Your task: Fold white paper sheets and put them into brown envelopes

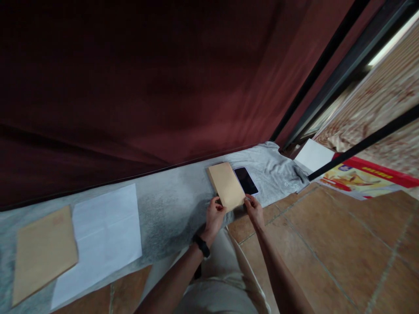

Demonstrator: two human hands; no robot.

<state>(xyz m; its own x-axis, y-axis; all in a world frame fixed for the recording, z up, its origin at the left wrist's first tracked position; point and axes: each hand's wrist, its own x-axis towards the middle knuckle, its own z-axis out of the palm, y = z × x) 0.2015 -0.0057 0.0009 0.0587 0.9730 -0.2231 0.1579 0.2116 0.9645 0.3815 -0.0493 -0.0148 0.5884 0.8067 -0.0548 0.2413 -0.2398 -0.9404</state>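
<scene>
Between my two hands is a tan paper envelope [227,185], its near edge tilted toward me above the grey cloth [170,205]. My left hand [215,213] pinches its near left corner; a black band circles that wrist. At the near right corner, my right hand [254,210] grips the envelope with thumb and fingers. Just right of the envelope, a phone [246,180] with a dark screen lies on the cloth, close to my right hand. Whether anything is inside the envelope cannot be seen.
To the left, a larger tan envelope [46,253] partly overlaps a creased white paper sheet [106,235]. A dark red curtain [163,87] rises behind the bench. Right of it are a black metal bar [363,144], a red and yellow printed box [363,179] and tiled floor [327,244].
</scene>
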